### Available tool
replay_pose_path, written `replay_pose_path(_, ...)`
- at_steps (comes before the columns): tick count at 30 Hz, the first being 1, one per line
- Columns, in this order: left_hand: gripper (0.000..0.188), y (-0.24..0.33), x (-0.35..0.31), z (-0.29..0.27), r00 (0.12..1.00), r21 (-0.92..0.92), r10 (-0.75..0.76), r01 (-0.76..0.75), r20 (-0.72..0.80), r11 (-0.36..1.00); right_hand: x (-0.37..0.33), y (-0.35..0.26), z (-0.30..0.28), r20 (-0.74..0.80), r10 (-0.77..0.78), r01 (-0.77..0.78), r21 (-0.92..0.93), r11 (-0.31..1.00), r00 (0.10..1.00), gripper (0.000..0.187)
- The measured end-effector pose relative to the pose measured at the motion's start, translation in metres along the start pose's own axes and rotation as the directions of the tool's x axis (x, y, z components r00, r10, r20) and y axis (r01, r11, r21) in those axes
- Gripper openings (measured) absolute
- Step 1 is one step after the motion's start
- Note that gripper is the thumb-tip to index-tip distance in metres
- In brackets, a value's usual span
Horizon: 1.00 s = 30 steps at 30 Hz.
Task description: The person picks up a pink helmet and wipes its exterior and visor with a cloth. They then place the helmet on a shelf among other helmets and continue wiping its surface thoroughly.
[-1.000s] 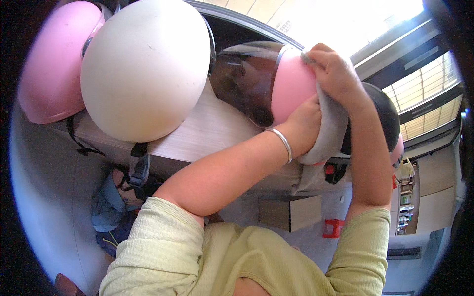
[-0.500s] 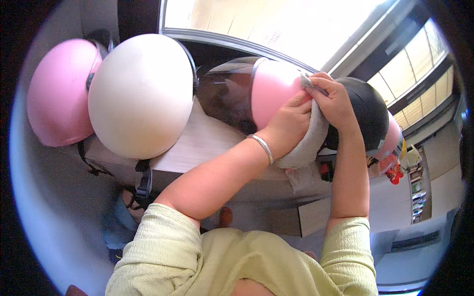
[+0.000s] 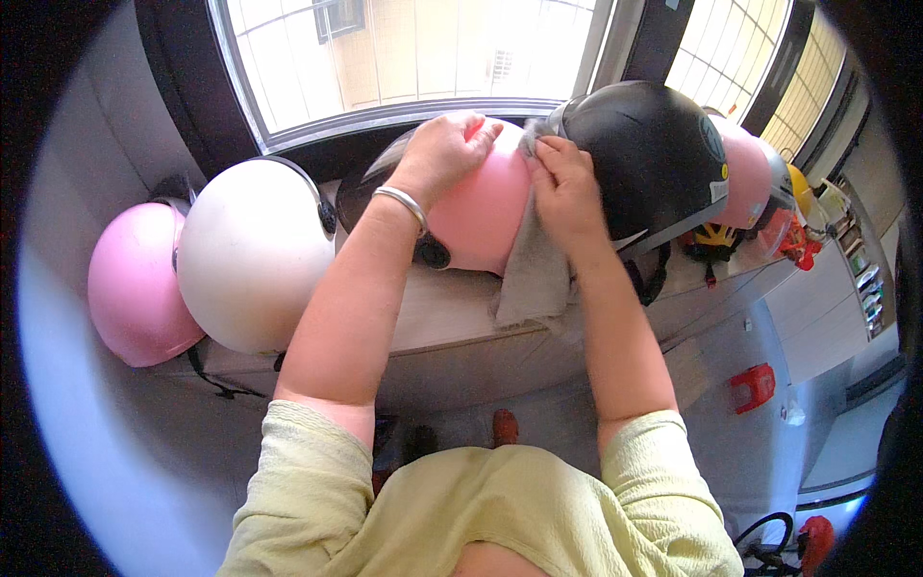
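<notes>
Head view: right grip pinches grey cloth, long axis downward; left grip unclear.

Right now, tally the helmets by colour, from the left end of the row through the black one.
Pink: 2 (far-left pink helmet, middle pink helmet)
White: 1 (white helmet)
Black: 1 (black helmet)
Total: 4

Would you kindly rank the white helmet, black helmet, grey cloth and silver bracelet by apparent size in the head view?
1. White helmet and black helmet: too alike to rank against each other
2. Grey cloth, partly hidden by the right hand
3. Silver bracelet
</notes>
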<state>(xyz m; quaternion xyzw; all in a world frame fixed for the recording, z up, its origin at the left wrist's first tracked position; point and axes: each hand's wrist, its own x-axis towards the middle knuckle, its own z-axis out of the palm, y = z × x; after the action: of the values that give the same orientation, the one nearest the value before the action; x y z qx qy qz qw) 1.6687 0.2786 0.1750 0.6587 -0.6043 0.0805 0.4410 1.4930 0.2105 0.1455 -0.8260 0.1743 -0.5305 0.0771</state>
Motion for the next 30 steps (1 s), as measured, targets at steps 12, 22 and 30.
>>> replay_pose_path(12, 0.038, 0.005, -0.038, -0.026, 0.978, -0.050, 0.127, -0.121, 0.163, 0.991, -0.040, -0.015, -0.039, -0.113, 0.206, -0.155, 0.349, 0.924, 0.972, 0.026)
replay_pose_path(22, 0.063, 0.032, -0.139, -0.042, 0.940, -0.050, -0.071, 0.058, -0.334, 0.997, -0.079, -0.001, -0.025, 0.159, 0.587, -0.555, 0.585, 0.592, 0.794, 0.029)
replay_pose_path(30, 0.075, -0.006, -0.149, -0.030, 0.944, -0.564, -0.298, 0.172, -0.139, 0.807, -0.118, -0.044, -0.026, -0.093, 0.412, -0.336, 0.430, 0.838, 0.907, 0.031)
